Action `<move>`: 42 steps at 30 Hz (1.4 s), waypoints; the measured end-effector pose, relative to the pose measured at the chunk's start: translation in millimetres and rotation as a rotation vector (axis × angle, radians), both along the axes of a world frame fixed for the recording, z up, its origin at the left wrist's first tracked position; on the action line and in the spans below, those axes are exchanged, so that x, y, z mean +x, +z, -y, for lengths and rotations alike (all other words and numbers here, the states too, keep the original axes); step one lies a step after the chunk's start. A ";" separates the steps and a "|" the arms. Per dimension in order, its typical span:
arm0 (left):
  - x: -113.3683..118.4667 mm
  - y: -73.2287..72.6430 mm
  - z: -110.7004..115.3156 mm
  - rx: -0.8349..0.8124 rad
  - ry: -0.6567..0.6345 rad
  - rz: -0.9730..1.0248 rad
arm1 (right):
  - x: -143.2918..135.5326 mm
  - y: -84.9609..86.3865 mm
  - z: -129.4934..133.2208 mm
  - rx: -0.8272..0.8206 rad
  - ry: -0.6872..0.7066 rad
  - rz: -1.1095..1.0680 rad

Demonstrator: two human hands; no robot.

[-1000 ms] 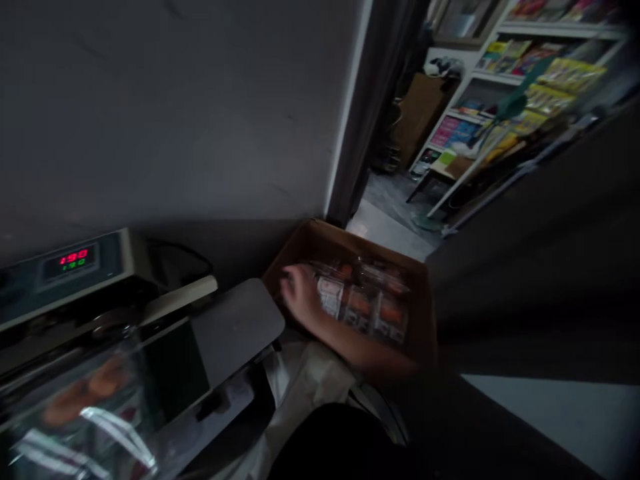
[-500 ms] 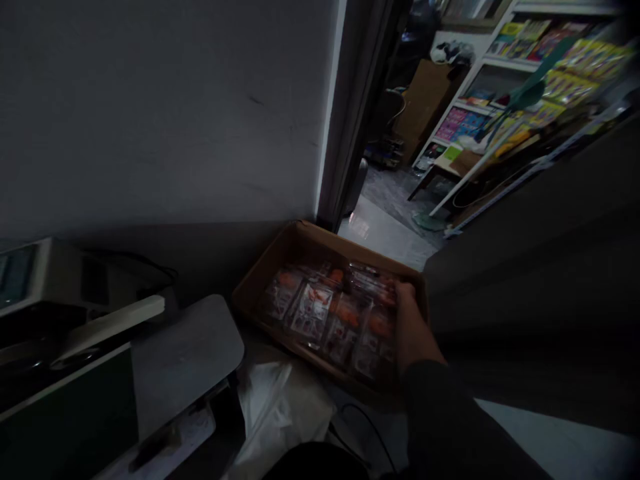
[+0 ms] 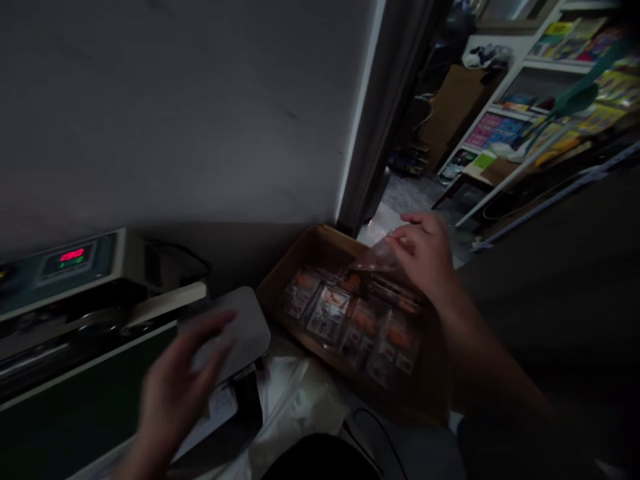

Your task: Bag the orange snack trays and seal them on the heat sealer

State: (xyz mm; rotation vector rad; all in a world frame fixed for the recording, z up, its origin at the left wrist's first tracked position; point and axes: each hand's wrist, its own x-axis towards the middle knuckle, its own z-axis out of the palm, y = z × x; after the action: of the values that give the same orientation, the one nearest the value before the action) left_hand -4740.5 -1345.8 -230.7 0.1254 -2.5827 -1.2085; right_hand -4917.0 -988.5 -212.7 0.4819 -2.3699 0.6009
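Head view, from where I stood: the right hand (image 3: 425, 257) was above the far rim of a cardboard box (image 3: 320, 245), thumb and fingertips pinched on the edge of a clear plastic piece (image 3: 377, 258). Gripping so near the edge probably left the rest of it to hang free; whether anything lay inside it, I could not tell. The piece was over the back of the box, seemingly just above the clear packs (image 3: 327, 313), which lay side by side, orange showing through several, perhaps rowed that way to save room.

The left hand (image 3: 173, 383) was spread, thumb and fingers well apart, with nothing seen in it, in front of a grey plate (image 3: 247, 333). Blur hid whether it touched. That plate jutted from the end of the machine (image 3: 113, 267), beyond its dark green belt (image 3: 90, 407), likely as a rest for things there. The box sat just past it, presumably for an easy reach; a whitish bag (image 3: 307, 393) slumped nearby.
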 end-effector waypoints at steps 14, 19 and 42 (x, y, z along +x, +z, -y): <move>1.8 -2.6 18.4 0.749 -0.510 0.321 | 29.0 108.5 181.0 0.362 1.218 0.689; 17.7 -13.9 34.9 0.826 -0.485 0.342 | 46.0 94.0 240.9 0.471 1.298 0.554; 42.5 -36.6 78.4 1.014 -0.483 0.442 | 62.8 63.7 254.9 0.598 1.073 0.513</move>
State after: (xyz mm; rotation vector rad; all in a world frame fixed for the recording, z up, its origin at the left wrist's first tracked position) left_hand -4698.0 -1424.2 -267.4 -0.0440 -2.0628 -2.8419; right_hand -4854.2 -1243.4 -149.0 2.1485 -2.5936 0.4530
